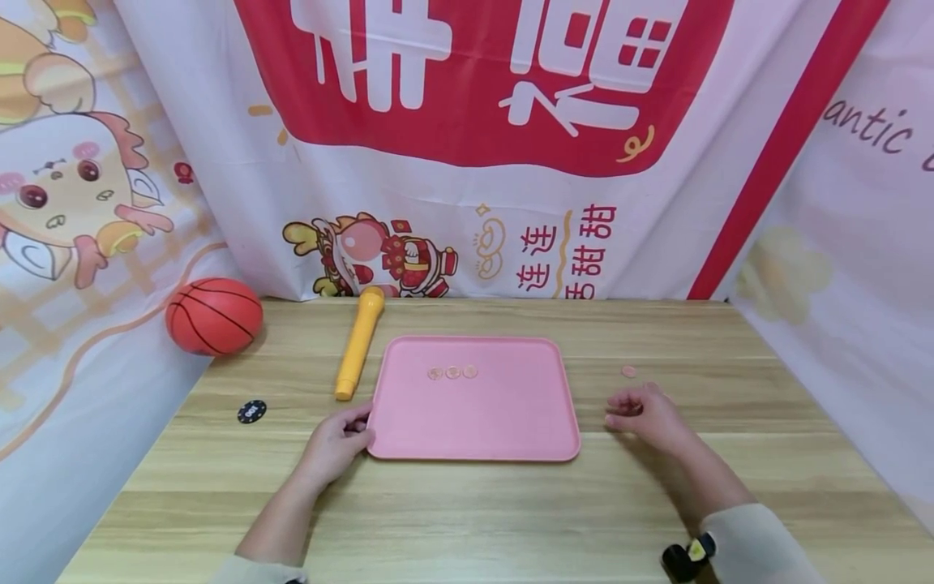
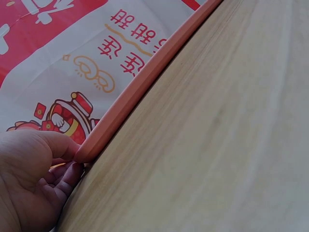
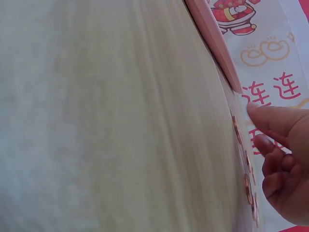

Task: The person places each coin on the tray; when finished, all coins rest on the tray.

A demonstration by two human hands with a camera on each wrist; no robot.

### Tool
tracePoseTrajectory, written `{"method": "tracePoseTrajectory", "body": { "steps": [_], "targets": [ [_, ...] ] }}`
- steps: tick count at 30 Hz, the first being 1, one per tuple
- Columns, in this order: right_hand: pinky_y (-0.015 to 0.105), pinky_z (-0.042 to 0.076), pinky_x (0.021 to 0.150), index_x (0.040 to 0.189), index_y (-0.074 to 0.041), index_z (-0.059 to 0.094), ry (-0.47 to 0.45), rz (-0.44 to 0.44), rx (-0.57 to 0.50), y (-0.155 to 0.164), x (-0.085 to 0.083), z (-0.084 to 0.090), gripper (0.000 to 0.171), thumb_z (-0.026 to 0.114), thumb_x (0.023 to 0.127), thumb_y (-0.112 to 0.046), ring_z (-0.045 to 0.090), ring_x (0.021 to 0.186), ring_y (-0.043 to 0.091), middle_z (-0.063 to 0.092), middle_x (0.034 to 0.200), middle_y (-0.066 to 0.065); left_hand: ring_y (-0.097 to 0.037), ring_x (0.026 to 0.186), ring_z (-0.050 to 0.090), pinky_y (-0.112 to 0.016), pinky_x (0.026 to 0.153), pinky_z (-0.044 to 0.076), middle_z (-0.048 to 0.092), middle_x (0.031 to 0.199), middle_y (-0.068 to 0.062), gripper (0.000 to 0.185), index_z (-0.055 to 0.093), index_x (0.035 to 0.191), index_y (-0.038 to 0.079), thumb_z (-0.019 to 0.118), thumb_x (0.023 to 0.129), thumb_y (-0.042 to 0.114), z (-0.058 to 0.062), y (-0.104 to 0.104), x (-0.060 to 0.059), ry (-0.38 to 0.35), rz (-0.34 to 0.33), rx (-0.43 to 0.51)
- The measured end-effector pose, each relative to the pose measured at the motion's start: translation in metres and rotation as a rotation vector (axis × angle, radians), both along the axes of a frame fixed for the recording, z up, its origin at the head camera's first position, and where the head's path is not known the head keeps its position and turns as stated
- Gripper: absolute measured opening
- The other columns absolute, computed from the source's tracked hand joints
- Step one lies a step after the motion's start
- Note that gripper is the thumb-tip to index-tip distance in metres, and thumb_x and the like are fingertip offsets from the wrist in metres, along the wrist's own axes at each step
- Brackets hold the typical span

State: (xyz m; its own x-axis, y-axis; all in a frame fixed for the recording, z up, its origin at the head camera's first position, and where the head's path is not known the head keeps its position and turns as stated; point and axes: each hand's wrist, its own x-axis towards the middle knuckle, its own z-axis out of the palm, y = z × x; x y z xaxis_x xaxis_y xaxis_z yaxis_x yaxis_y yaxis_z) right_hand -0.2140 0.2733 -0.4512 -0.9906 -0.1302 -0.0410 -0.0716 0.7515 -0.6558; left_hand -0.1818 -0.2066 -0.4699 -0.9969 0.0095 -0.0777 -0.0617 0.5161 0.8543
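A pink rectangular tray (image 1: 474,422) lies on the table, with three copper-coloured coins (image 1: 453,373) in a row on it. My left hand (image 1: 337,444) grips the tray by its left edge near the front corner; in the left wrist view the fingers (image 2: 63,147) meet at that corner. To the right of the tray, my right hand (image 1: 652,419) hovers low over the table, thumb and forefinger apart, the other fingers loosely bent and nothing held. Just beyond it lies a single coin (image 1: 628,371). Several coins (image 3: 248,188) appear edge-on beside this hand in the right wrist view.
Left of the tray lies a yellow toy microphone (image 1: 359,345). A black poker chip (image 1: 251,411) is farther left, and a red toy basketball (image 1: 215,316) sits at the table's back left corner. Printed cloth (image 1: 452,186) hangs behind the wooden table (image 1: 474,519) and along both sides.
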Motion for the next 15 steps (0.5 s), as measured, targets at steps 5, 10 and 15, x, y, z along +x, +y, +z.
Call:
{"method": "tracePoseTrajectory", "body": {
  "steps": [5,10,15],
  "targets": [
    [0.054,0.036,0.105,0.094,-0.004,0.067,-0.082,-0.005,0.047,0.0016,0.0022,0.0003,0.022,0.074,0.086,-0.024,0.054,0.088,0.021,0.061,0.085,0.004,-0.013,0.090,0.058,-0.017,0.072,0.050,0.066,0.108,-0.016,0.050,0.053,0.136,-0.006,0.062,0.088,0.005,-0.0012,-0.0005,-0.0011,-0.004,0.003,-0.003],
    [0.042,0.041,0.089,0.092,-0.005,0.066,-0.093,0.003,0.094,0.0021,0.0024,0.0026,0.025,0.076,0.085,-0.027,0.052,0.088,0.022,0.058,0.081,0.002,-0.013,0.089,0.059,-0.017,0.072,0.050,0.066,0.107,-0.016,0.049,0.053,0.135,-0.007,0.063,0.088,0.004,-0.0010,-0.0003,-0.0002,-0.002,0.003,-0.004],
    [0.039,0.042,0.085,0.095,-0.004,0.068,-0.124,0.028,0.095,0.0033,-0.0019,0.0033,0.024,0.077,0.084,-0.024,0.054,0.090,0.022,0.061,0.085,0.003,-0.014,0.090,0.059,-0.018,0.072,0.050,0.066,0.106,-0.016,0.049,0.054,0.134,-0.007,0.064,0.088,0.004,0.0001,0.0002,0.0010,0.003,-0.002,0.002]
  ]
}}
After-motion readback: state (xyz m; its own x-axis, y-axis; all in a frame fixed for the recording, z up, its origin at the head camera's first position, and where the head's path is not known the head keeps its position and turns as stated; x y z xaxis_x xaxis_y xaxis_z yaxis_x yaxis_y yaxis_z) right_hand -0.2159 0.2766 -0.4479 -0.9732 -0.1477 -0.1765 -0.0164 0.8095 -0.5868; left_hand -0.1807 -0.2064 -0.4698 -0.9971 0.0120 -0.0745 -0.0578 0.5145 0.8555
